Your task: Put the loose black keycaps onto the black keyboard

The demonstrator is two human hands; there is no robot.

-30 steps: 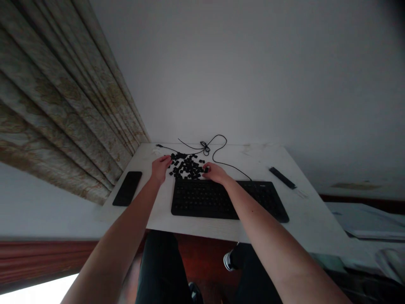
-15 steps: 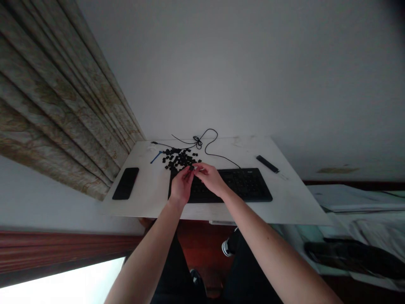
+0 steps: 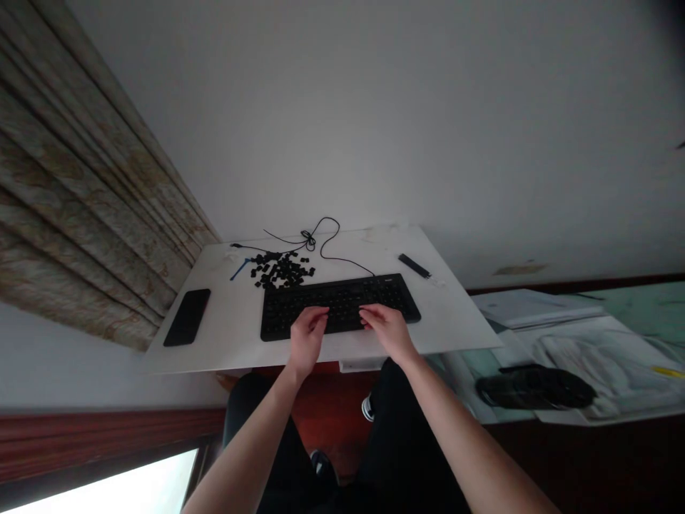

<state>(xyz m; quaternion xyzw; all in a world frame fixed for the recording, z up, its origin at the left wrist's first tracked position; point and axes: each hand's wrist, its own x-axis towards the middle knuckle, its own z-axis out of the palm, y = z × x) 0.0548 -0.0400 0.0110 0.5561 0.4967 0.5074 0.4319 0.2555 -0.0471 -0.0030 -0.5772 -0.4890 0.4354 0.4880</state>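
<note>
A black keyboard (image 3: pixel 342 303) lies near the front edge of the white table (image 3: pixel 235 321). Over its left half is my left hand (image 3: pixel 309 332), thumb and fingers pressed together; whatever they may hold is too small to make out. My right hand (image 3: pixel 386 327) is over the keyboard's right half, its fingertips also pinched, and their contents cannot be seen. A loose pile of small black keycaps (image 3: pixel 283 270) is spread behind the keyboard's left end. Beside the pile lies a thin blue tool (image 3: pixel 240 269).
A black phone (image 3: pixel 187 318) lies at the table's left. Behind the keys runs a coiled black cable (image 3: pixel 309 240). A dark strip (image 3: pixel 414 265) is at the back right. Right of the table are papers (image 3: pixel 529 307) and a black object (image 3: pixel 535 387); a curtain (image 3: pixel 107 164) hangs left.
My hands have come apart and down from near the keycap pile to over the keyboard, the right one further right. The camera view has shifted, so the table appears further left.
</note>
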